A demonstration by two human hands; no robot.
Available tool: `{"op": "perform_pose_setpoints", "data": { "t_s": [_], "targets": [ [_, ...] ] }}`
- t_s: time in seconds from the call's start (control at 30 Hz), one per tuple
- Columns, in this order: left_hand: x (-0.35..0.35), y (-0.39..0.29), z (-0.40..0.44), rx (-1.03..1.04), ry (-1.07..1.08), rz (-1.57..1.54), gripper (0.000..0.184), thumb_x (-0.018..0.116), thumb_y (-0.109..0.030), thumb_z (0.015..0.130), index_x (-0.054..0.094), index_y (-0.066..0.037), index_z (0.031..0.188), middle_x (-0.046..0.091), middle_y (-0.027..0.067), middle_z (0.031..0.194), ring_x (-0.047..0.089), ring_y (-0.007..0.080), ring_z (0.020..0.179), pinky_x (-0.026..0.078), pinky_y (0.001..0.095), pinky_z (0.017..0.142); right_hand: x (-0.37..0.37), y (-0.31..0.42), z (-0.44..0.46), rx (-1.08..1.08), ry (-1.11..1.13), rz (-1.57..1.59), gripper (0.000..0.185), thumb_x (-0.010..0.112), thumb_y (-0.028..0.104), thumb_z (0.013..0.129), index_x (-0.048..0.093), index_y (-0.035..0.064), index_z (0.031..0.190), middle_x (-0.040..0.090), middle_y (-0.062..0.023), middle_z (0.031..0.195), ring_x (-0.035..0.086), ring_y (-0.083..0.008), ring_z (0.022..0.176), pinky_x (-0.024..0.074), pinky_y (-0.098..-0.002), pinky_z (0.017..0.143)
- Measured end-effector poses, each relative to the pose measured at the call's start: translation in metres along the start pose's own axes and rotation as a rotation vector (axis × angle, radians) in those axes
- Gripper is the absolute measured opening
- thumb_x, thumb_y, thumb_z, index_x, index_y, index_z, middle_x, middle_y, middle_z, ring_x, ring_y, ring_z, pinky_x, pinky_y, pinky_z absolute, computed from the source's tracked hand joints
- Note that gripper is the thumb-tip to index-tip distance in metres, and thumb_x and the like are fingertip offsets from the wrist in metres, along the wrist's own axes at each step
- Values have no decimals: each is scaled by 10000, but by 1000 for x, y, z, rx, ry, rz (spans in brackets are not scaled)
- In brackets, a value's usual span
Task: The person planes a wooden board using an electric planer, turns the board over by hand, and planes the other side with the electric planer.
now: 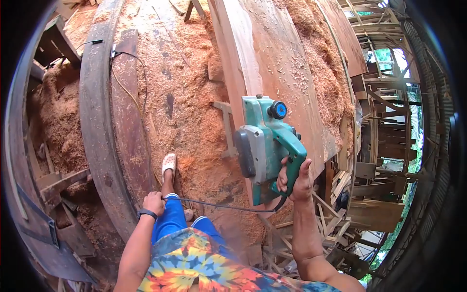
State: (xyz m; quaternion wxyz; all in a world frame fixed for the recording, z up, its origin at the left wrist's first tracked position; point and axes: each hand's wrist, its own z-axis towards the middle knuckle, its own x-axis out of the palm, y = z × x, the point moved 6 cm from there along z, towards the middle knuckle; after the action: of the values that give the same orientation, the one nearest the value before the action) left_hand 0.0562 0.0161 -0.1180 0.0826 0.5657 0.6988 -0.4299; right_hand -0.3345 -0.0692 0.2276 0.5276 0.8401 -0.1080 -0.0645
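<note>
A green electric planer with a blue-capped front knob rests on a long, wide wooden plank. My right hand is wrapped round its rear handle, thumb on the outer side. From the back of the planer a black power cord runs left to my left hand, which is closed on it beside my knee. The wrist of that hand wears a dark band. A pale strip on the plank's left side runs forward from the planer, and loose shavings lie on the plank's top.
Wood shavings cover the floor and heap up right of the plank. Thick timbers lie at left, with a cable and connector nearby. Wooden offcuts are piled at lower right. My foot in a white clog stands among the shavings.
</note>
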Motion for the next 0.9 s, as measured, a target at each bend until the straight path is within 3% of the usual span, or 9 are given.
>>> {"op": "perform_pose_setpoints", "data": {
  "t_s": [0.23,0.47,0.67,0.8,0.9],
  "targets": [
    [-43,-33,25,-84,-35,-175,288,637,-306,900,649,-19,874,661,221,984,617,419,980,490,512,870,29,48,88,-54,23,-85,773,395,755,914,522,4,1049,496,-42,565,472,-129,411,413,-283,418],
    [-100,-59,38,-146,-103,-356,312,620,-322,936,659,-13,908,666,250,953,620,444,951,482,531,837,74,120,235,-145,115,-197,714,381,747,925,531,53,1002,480,-17,568,449,-117,391,433,-292,419],
    [-161,-75,37,-12,-383,-431,276,606,-240,953,615,20,860,640,278,816,634,458,807,488,484,697,103,174,359,-162,191,-118,711,376,746,928,538,56,991,488,-15,599,475,-123,455,452,-317,477],
    [-165,-62,32,-151,-376,-419,319,563,-283,983,613,15,880,635,277,797,628,464,806,481,489,701,81,156,309,-167,140,-132,699,348,736,942,531,62,973,489,-19,596,465,-132,443,452,-323,477],
    [-146,-48,26,-147,-356,-350,325,549,-299,984,593,8,885,635,295,829,614,491,853,472,525,723,46,103,216,-162,113,-98,673,360,689,971,562,47,959,481,-26,513,472,-153,384,405,-298,392]
  ]
}}
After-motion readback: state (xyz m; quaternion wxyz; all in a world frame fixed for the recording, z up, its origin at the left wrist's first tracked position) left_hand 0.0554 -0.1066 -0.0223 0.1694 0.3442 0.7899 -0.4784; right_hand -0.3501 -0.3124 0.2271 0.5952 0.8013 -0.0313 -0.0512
